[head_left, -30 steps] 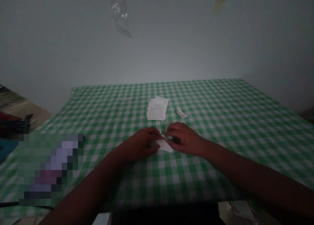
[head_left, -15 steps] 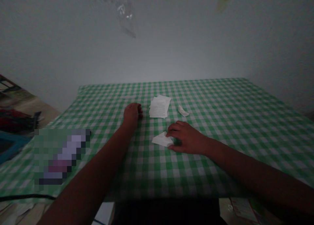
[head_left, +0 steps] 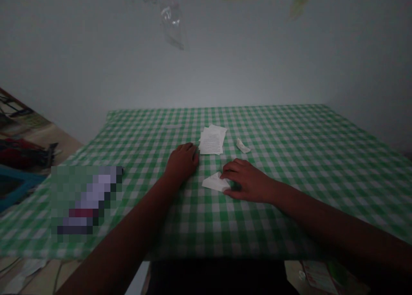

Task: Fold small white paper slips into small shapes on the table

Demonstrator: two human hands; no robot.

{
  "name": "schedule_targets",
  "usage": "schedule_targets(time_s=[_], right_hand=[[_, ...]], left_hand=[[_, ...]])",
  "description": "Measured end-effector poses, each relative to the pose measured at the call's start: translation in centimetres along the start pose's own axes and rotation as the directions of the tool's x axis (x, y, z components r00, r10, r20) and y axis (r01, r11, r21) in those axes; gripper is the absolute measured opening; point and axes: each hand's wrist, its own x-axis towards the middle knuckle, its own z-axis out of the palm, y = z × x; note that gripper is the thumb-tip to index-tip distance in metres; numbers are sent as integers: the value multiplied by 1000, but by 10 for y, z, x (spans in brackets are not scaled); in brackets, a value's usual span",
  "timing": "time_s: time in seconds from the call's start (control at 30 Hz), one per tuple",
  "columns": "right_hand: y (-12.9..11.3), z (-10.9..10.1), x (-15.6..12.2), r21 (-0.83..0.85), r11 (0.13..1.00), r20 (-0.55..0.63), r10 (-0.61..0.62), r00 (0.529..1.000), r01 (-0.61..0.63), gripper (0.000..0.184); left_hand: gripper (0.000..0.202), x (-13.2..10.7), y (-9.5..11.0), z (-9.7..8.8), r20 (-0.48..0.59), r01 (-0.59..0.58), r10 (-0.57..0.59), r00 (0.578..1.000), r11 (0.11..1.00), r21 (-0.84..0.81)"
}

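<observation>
My right hand [head_left: 246, 181] holds the right end of a small folded piece of paper [head_left: 212, 182] on the table, its thumb at the near edge and fingers on top. The paper is white with printed lines and comes to a point on the left. My left hand [head_left: 183, 162] rests palm down on the cloth, fingers loosely bent and nothing visible in it. Just beyond it lies a small stack of printed paper sheets [head_left: 210, 142], slightly fanned. Right of the stack sits a small folded white paper piece [head_left: 243, 146], boat-like in shape.
A green-and-white checked cloth [head_left: 309, 157] covers the table, which meets a pale wall [head_left: 257, 63]. On the left lies a pixelated flat object [head_left: 96, 192], perhaps a phone. Clear plastic [head_left: 174, 26] hangs on the wall. A blue-framed thing [head_left: 19, 183] stands beyond the left edge.
My left hand has come nearer and to the right, turning palm down beside the stack. My right hand keeps its grip on the folded paper. The view has shifted slightly.
</observation>
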Motion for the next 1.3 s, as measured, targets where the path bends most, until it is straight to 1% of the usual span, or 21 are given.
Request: schedule_targets(time_s=[0.13, 0.17, 0.23, 0.3, 0.37, 0.47, 0.67, 0.8, 0.87, 1.0, 1.17, 1.23, 1.3], right_hand=[[1, 1, 0, 7, 1000, 4, -6, 1000, 6, 39], [1, 1, 0, 11, 1000, 6, -9, 1000, 9, 39], [2, 1, 0, 19, 1000, 6, -15, 1000, 15, 40], [3, 2, -1, 23, 999, 8, -26, 1000, 26, 39], [3, 2, -1, 20, 999, 4, -35, 999, 35, 38], [3, 1, -2, 22, 999, -2, -37, 999, 37, 37], [4, -1, -3, 51, 998, 0, -31, 1000, 31, 36], [3, 0, -2, 50, 999, 1, -12, 1000, 12, 37], [2, 0, -2, 29, 1000, 7, -8, 1000, 7, 34], [-6, -3, -2, -43, 999, 64, -7, 998, 10, 30], [-18, -5, -2, -149, 989, 95, 31, 995, -16, 32], [-20, -3, -1, -145, 989, 88, 27, 996, -14, 31], [-20, -1, 0, -99, 995, 81, 10, 997, -2, 28]], left_hand=[[39, -23, 7, -8, 9, -33, 32, 999, 998, 46], [39, -29, 10, -10, 20, -60, 59, 998, 997, 43], [37, -40, 19, -14, 41, -187, 188, 981, 982, -39], [36, -51, 28, -19, 49, -289, 299, 953, 945, -150], [38, -60, 35, -22, 50, -342, 363, 931, 910, -233], [42, -66, 39, -23, 65, -372, 403, 913, 887, -275], [30, -61, 32, -17, 58, -369, 411, 910, 865, -341], [24, -60, 31, -16, 79, -359, 406, 911, 870, -339], [22, -61, 31, -16, 92, -356, 406, 909, 874, -329], [18, -61, 33, -19, 110, -351, 403, 909, 880, -321], [15, -60, 34, -21, 110, -363, 414, 904, 876, -318], [14, -61, 34, -21, 114, -374, 423, 899, 876, -306], [15, -61, 35, -22, 120, -382, 428, 896, 879, -285]])
